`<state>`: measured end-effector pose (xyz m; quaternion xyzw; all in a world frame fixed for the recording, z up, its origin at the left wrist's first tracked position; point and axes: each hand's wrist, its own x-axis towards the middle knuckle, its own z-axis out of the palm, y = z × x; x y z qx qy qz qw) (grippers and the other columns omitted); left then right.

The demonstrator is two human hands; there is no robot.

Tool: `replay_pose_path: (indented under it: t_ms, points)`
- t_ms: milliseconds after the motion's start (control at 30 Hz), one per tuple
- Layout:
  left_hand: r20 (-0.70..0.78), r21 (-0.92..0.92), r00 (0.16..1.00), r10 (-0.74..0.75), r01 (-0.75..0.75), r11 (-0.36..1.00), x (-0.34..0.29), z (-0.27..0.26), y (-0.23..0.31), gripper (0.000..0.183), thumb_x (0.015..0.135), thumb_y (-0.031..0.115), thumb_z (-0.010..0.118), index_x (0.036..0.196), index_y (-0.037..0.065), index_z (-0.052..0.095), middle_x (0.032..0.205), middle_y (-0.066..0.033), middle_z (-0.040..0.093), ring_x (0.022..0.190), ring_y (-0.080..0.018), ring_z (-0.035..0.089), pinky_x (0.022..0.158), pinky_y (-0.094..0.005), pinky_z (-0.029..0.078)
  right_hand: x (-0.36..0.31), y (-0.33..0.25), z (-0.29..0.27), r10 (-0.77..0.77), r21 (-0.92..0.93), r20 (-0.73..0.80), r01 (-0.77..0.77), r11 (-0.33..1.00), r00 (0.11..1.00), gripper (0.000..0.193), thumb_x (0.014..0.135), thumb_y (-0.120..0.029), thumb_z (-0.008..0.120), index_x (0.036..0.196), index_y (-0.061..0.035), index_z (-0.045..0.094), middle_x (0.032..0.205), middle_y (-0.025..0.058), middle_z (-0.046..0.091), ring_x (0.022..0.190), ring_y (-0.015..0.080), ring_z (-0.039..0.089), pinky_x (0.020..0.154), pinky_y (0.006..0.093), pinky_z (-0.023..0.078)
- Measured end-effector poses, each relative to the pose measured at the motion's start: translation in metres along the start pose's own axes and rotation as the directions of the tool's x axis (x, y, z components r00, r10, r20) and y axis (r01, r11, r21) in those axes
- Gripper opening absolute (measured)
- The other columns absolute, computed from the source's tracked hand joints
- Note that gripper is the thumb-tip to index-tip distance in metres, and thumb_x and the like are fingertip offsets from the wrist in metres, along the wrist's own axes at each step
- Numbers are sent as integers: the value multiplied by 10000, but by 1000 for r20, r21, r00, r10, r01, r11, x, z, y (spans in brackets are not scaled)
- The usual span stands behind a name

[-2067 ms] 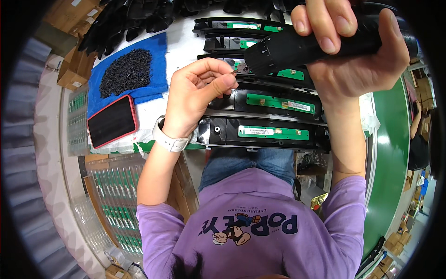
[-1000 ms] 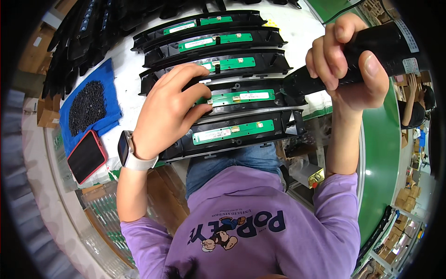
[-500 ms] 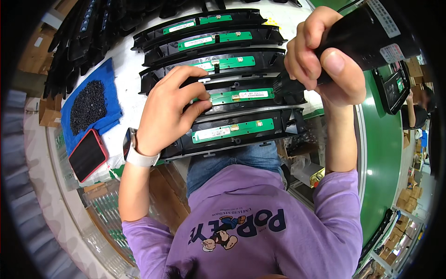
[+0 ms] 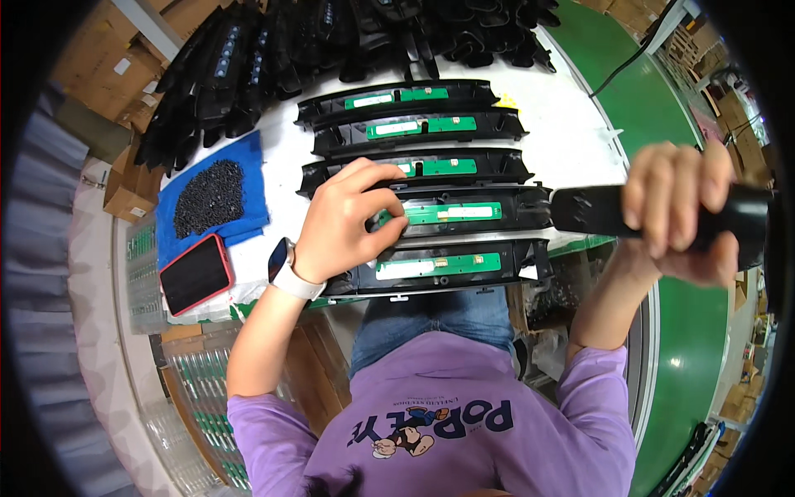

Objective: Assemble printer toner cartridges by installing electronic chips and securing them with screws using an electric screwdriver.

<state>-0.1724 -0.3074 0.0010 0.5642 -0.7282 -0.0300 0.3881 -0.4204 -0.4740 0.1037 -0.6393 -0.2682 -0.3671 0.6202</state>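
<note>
Five-bar rows of long black plastic panels lie across the table, several in all, each with a green circuit board inside. My left hand (image 4: 352, 219) rests on the left end of the fourth panel (image 4: 530, 207) from the back. Its thumb and index finger pinch together at the left end of that panel's circuit board (image 4: 469, 212); what lies between them is hidden. My right hand (image 4: 679, 211) grips a black electric screwdriver (image 4: 592, 210), held level with its narrow end by the same panel's right end. The nearest panel (image 4: 447, 282) lies at the table's front edge.
Small black screws (image 4: 211, 195) are heaped on a blue cloth (image 4: 257, 178) at the left, beside a red-edged phone (image 4: 197, 273). Many black plastic parts (image 4: 331, 50) are piled along the back. A green surface (image 4: 687, 331) runs along the right.
My right hand has swung the screwdriver lower and outward to the right, turning it level. My left hand stays at the same panel's board. The whole view has shifted, showing more of the table's back.
</note>
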Motion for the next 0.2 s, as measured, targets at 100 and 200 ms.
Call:
replay_pose_path:
  t_ms: [100,200]
  points:
    - [-37,55,999,1,2,999,1,-4,0,97,620,60,702,659,40,615,981,-114,642,851,-275,603,716,-339,503,-11,-16,2,-104,-6,-88,104,995,991,370,776,-307,698,974,-106,459,642,-51,571,473,65,554,521,225,479]
    - [-52,80,998,-18,22,997,8,-12,-2,84,625,59,701,671,48,631,984,-112,648,856,-272,610,727,-339,504,-16,-20,-2,-124,-40,-92,121,992,988,378,775,-310,709,969,-106,456,641,-51,576,468,68,567,531,225,491]
